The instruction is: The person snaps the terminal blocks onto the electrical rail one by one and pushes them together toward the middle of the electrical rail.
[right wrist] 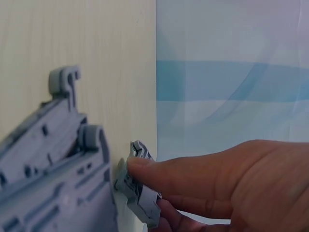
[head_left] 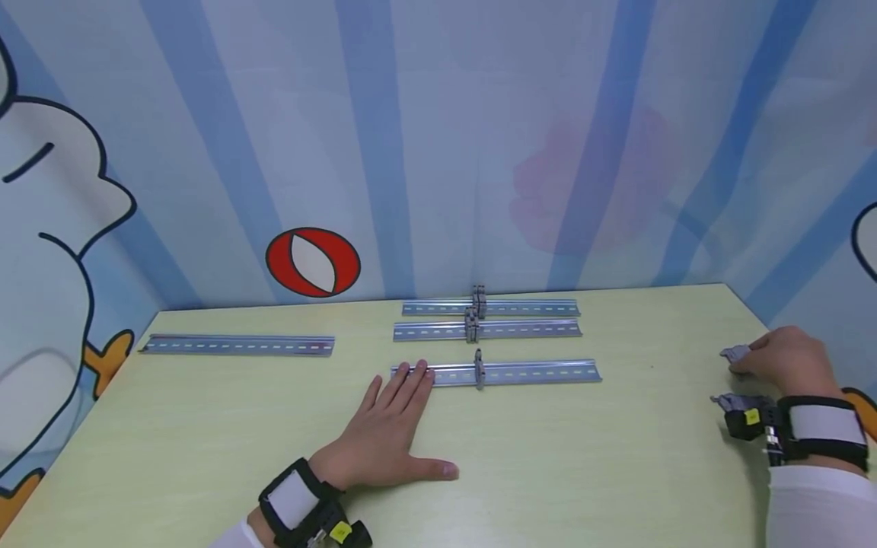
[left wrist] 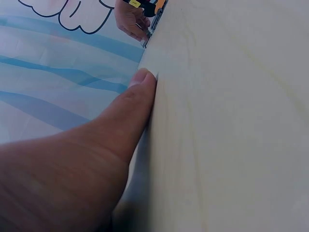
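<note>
Head view alone: left hand (head_left: pixel 384 445) outstretched, touching rail (head_left: pixel 537 372); right wrist: right hand (right wrist: pixel 227 183) pinching grey clip (right wrist: pixel 145 205).

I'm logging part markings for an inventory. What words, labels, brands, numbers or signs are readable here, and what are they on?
No text can be read anywhere.
Left yellow sticker and right yellow sticker: any mark is too small to read.
Grey clip pinched by the right hand: no legible lettering.
Metal rails: no legible lettering.
Backdrop: drawings and stripes, no words.
</note>
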Action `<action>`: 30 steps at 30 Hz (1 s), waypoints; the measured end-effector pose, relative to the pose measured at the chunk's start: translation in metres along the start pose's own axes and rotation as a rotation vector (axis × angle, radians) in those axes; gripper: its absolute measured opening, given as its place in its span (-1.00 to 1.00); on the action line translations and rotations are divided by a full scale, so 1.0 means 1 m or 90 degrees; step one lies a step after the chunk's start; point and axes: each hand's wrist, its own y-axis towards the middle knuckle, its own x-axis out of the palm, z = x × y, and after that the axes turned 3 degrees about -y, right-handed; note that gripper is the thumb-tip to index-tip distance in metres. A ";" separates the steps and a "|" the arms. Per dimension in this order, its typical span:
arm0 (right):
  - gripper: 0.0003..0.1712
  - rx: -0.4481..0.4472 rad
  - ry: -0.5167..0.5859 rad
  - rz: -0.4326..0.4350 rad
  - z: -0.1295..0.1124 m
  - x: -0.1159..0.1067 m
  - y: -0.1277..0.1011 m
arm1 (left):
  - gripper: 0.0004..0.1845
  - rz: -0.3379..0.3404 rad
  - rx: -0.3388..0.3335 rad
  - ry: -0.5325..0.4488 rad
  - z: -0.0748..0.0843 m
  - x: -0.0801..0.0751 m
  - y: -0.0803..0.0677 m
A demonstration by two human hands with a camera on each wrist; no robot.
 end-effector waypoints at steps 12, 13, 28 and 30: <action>-0.57 -0.087 -0.004 0.019 -0.005 0.002 0.001 | 0.31 0.010 0.005 -0.014 0.003 -0.003 -0.003; -0.55 -0.096 -0.012 0.020 -0.007 0.002 0.001 | 0.31 0.011 0.006 -0.014 0.003 -0.003 -0.003; -0.56 -0.235 0.002 0.018 -0.051 -0.025 -0.038 | 0.30 0.014 0.009 -0.016 0.003 -0.002 -0.003; -0.58 -0.245 0.003 0.019 -0.056 -0.028 -0.044 | 0.30 0.010 0.006 -0.012 0.004 -0.004 -0.003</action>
